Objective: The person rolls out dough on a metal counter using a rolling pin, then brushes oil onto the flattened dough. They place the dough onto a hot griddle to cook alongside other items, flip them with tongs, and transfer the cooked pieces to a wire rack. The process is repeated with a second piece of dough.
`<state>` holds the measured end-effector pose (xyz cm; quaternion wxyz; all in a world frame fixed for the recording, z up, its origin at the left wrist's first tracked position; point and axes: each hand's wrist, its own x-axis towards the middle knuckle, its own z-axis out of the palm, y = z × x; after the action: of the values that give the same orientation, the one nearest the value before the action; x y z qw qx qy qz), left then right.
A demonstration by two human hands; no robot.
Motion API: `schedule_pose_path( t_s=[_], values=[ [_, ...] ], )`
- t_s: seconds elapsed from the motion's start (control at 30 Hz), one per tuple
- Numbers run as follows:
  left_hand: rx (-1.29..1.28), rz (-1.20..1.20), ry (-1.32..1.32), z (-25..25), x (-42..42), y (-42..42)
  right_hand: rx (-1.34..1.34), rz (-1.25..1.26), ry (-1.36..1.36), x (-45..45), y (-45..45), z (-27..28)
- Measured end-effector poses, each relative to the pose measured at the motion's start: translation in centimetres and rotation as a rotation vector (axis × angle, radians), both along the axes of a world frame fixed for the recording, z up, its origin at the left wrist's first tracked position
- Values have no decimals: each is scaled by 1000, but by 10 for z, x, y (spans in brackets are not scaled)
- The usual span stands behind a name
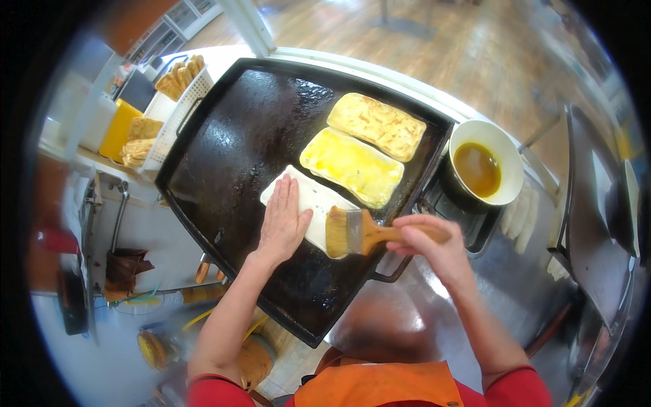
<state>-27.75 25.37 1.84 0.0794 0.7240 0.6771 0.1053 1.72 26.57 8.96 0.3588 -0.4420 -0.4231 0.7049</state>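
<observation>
My left hand lies flat, palm down, on a pale, uncooked flatbread on a dark griddle. In my right hand is the wooden handle of a wide pastry brush; its bristles rest on that dough's near right end. Just beyond it lies a flatbread coated with yellow egg. Farther back is a browned flatbread. A deep white-lined pot of amber liquid, maybe oil, stands right of the griddle.
A white perforated basket with fried dough sticks and flatbreads stands at the left. White gloves lie beyond the pot, on the right. The griddle has raised edges and a loop handle near my right forearm.
</observation>
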Motion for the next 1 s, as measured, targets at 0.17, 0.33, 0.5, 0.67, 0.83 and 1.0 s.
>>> schedule_pose_path(
  t_s=[0.17,0.33,0.5,0.67,0.83,1.0],
  values=[
    [10,22,12,-1,3,0,25,64,-13,-3,14,9],
    [-51,54,-201,13,5,5,40,-6,-47,0,8,12],
    [10,151,-494,21,5,2,58,-80,-28,-7,-3,19],
    [170,258,-671,53,3,-27,59,-184,59,-20,-10,7],
    [427,276,-799,67,-3,-117,-27,-213,158,-24,-11,5],
    [521,533,-826,44,-10,-219,-26,-222,143,-51,-12,-4]
  ],
)
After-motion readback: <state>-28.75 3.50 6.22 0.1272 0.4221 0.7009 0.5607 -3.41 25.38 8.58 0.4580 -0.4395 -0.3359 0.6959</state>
